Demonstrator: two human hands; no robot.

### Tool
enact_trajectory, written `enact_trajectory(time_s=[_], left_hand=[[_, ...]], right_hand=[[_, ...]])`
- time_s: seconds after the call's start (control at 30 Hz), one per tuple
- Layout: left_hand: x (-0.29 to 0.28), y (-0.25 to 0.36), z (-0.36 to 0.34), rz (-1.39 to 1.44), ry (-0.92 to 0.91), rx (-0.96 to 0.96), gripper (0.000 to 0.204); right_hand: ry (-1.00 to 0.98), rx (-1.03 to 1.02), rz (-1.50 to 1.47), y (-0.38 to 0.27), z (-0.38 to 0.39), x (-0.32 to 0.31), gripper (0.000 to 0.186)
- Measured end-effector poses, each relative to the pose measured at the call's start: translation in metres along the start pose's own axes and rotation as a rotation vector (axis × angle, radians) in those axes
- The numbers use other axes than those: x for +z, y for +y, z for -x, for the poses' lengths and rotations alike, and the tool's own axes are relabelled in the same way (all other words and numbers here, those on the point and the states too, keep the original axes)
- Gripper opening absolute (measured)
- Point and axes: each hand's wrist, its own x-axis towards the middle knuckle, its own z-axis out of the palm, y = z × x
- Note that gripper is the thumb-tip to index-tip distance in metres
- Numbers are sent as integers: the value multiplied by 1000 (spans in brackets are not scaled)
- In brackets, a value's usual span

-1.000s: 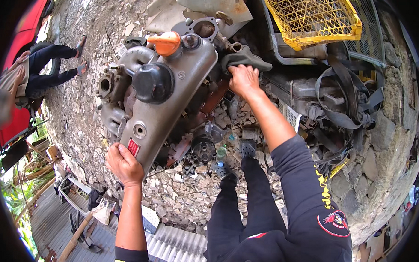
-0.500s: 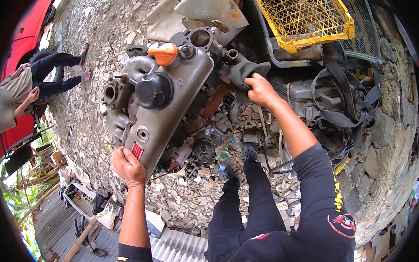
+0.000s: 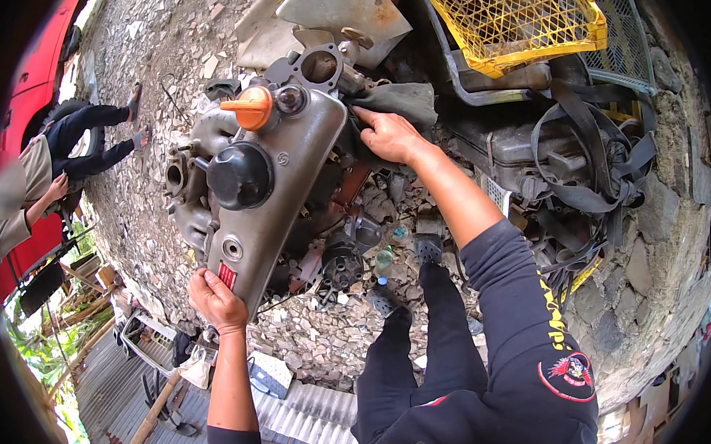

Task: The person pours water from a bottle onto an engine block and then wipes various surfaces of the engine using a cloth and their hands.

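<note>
A grey metal valve cover (image 3: 291, 173) slants across the top of an engine. It carries an orange oil filler cap (image 3: 254, 107) and a black round canister (image 3: 240, 175). My left hand (image 3: 219, 302) grips the cover's near end, fingers curled at its edge beside a small red label. At the cover's far right edge, my right hand (image 3: 391, 137) is closed on a dark rag (image 3: 403, 104), the index finger pushing it against the metal. Part of the rag is hidden under the fingers. An intake manifold (image 3: 191, 177) sticks out on the engine's left side.
A yellow crate (image 3: 526, 32) sits over a grey bin at the far right, with black straps (image 3: 585, 144) nearer. Loose metal parts (image 3: 342, 261) and a bottle (image 3: 383, 262) lie by my feet. A person (image 3: 56, 164) stands at left by a red vehicle (image 3: 43, 78).
My right hand has moved left with the rag, from beside the engine to the cover's far right edge. My left hand keeps its place on the near end.
</note>
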Motion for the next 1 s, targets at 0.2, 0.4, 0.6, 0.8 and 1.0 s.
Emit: enact_trajectory(time_s=[0.2,0.4,0.6,0.8,1.0], left_hand=[[-3,6,-2,-24,-3,7,24],[2,10,-2,6,15,19,24],[0,10,-2,23,15,20,25],[-1,0,-2,14,-8,-1,25],[-4,7,-3,-9,-22,14,23]], right_hand=[[230,-154,-535,26,9,48,62],[263,-256,-408,6,-8,41,61],[158,-78,-152,-4,-3,22,56],[124,13,183,8,22,26,58],[141,-70,454,5,13,5,29]])
